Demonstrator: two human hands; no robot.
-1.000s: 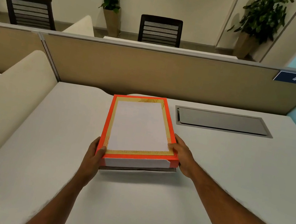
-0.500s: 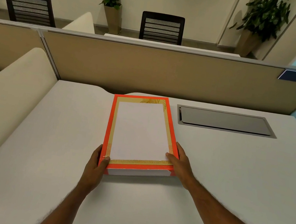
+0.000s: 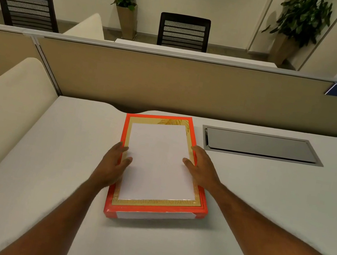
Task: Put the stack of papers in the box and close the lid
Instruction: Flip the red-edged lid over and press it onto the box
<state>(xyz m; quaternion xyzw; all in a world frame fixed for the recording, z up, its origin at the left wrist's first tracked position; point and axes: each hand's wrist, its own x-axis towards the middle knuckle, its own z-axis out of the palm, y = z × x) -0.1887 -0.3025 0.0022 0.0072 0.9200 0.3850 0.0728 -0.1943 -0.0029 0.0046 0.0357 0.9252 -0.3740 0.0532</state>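
Observation:
A flat red box (image 3: 110, 211) with a gold-bordered top lies closed on the white desk (image 3: 260, 208) in front of me. A white stack of papers (image 3: 157, 165) lies flat on its top, inside the gold border. My left hand (image 3: 111, 164) rests against the box's left long side, thumb on the paper's edge. My right hand (image 3: 203, 168) rests at the right long side, thumb touching the paper. Both hands have their fingers spread and clasp nothing. How thick the stack is I cannot tell.
A grey cable hatch (image 3: 259, 144) is set into the desk to the right of the box. A tan partition (image 3: 170, 83) closes the far edge, and a cream padded divider (image 3: 0, 111) runs along the left. Beyond the partition stand chairs and potted plants.
The box's near end, lifted a second ago, now lies flat on the desk. Both hands moved from its near corners forward to the middle of its long sides, thumbs onto the paper.

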